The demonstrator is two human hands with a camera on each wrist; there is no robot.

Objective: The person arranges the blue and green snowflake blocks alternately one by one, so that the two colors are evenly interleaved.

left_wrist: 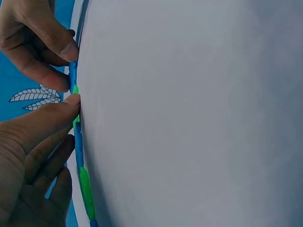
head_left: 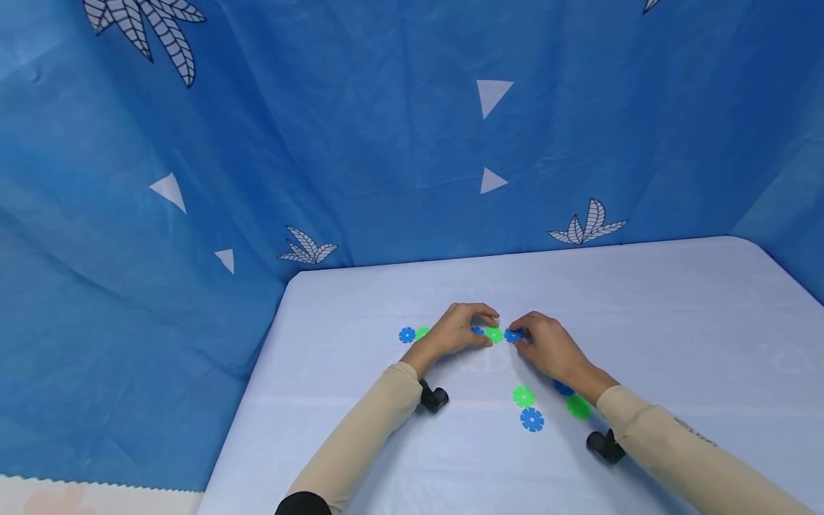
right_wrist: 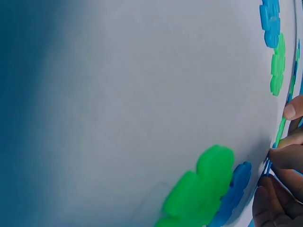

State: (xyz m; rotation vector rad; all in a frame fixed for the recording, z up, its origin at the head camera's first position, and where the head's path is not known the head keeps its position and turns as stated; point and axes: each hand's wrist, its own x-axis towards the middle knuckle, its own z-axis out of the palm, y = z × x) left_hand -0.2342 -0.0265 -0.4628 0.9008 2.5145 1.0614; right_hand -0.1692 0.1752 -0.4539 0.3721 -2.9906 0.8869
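Toward the far edge of the white bench (head_left: 695, 307), blue and green notched discs form a row (head_left: 407, 335), partly hidden behind the left hand (head_left: 455, 329), whose grip pinches a green disc (head_left: 494, 335) by its rim. The right hand (head_left: 550, 348) grips a blue disc (head_left: 513, 335) just beside it, at the row's end toward the bench's right edge. Closer to the near edge lie a second green disc (head_left: 523, 397) with a second blue disc (head_left: 532, 420), and another such pair (head_left: 579, 408) beneath the right wrist.
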